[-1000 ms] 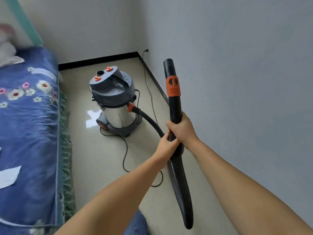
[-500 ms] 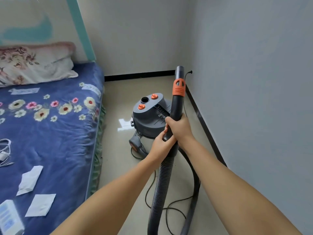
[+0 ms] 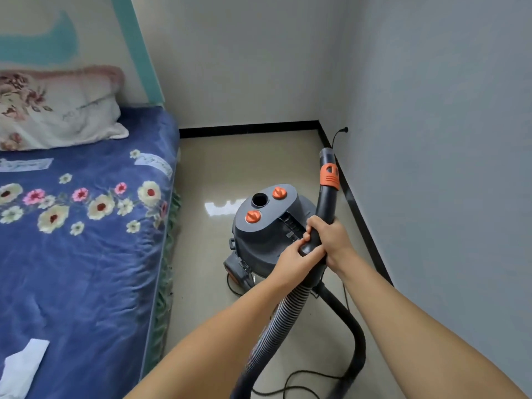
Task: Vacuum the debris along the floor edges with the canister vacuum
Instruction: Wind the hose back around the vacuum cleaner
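Two hands were found clamped on the same item, close together and touching. The right hand (image 3: 331,240) gripped the black wand handle (image 3: 324,214) from the wall side, fingers curled round the tube. The left hand (image 3: 293,262) held it just below, thumb pressed on the lower end of the handle where the ribbed hose (image 3: 283,318) began. The wand stood tilted upward and away from the person, with an orange collar (image 3: 330,175) near its open top end, which pointed toward the room corner.

The hose ran down from the hands, looped near the floor at the lower edge of the view and curved back up behind the hands toward the canister vacuum (image 3: 267,234). The canister stood on the beige floor (image 3: 247,165), just beyond the hands, between the bed (image 3: 86,254) and the right wall. Its grey lid carried two orange knobs and one open round port.

A black power cord (image 3: 305,378) lay in loose loops on the floor near the hose. A plug (image 3: 345,129) sat in the right wall near the corner. Black skirting (image 3: 247,128) ran along both walls. A floral pillow (image 3: 57,110) lay at the head of the bed, and white paper (image 3: 23,367) lay on the blue cover.
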Available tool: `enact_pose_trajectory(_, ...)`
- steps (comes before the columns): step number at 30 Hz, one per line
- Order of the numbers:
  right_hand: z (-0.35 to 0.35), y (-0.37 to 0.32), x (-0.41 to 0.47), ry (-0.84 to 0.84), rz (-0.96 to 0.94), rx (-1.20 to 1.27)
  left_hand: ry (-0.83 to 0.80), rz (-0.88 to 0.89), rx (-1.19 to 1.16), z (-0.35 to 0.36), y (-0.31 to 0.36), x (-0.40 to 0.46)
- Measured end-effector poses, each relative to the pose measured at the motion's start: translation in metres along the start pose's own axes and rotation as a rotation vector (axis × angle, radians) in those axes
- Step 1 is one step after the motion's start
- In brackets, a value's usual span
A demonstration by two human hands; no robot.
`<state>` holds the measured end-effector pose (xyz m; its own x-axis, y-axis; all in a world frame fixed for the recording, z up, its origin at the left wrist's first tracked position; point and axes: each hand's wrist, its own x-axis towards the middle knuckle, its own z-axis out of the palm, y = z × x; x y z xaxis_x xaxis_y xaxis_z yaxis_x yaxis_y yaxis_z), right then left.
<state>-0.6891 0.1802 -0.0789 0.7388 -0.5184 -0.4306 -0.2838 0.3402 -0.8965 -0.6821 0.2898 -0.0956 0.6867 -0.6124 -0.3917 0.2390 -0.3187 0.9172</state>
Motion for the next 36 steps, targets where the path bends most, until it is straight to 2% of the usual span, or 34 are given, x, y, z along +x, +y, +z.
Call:
enact_pose_trajectory(5,0.028,0.005,0.072,0.089,0.065,-0.063,-0.152,-0.071,-0.003,-0.043,-0.003,0.072)
enact_pose_trajectory(9,0.060,0.020,0.127,0.305,0.133,-0.067,-0.369,-0.193,0.075,-0.090,-0.008,0.139)
enact_pose_trajectory(14,0.086,0.030,0.164,0.530,0.232,0.007,-0.668,-0.303,0.332,-0.139,-0.007,0.210)
enact_pose_trajectory(16,0.086,0.030,0.172,0.593,0.266,0.061,-0.687,-0.225,0.445,-0.152,-0.002,0.240)
enact_pose_trajectory(20,0.072,0.037,0.178,0.650,0.297,0.223,-0.472,0.092,0.932,-0.162,0.000,0.311)
enact_pose_trajectory(21,0.070,0.038,0.178,0.650,0.310,0.256,-0.461,0.153,1.032,-0.163,-0.004,0.327)
enact_pose_trajectory(25,0.060,0.040,0.172,0.653,0.330,0.325,-0.684,0.390,1.293,-0.154,-0.025,0.365)
enact_pose_trajectory(27,0.054,0.040,0.167,0.678,0.318,0.348,-0.734,0.522,1.428,-0.149,-0.035,0.372)
enact_pose_trajectory(31,0.041,0.047,0.155,0.718,0.295,0.416,-0.722,0.624,1.517,-0.149,-0.044,0.389)
enact_pose_trajectory(36,0.040,0.064,0.148,0.721,0.303,0.462,-0.722,0.611,1.504,-0.147,-0.043,0.400)
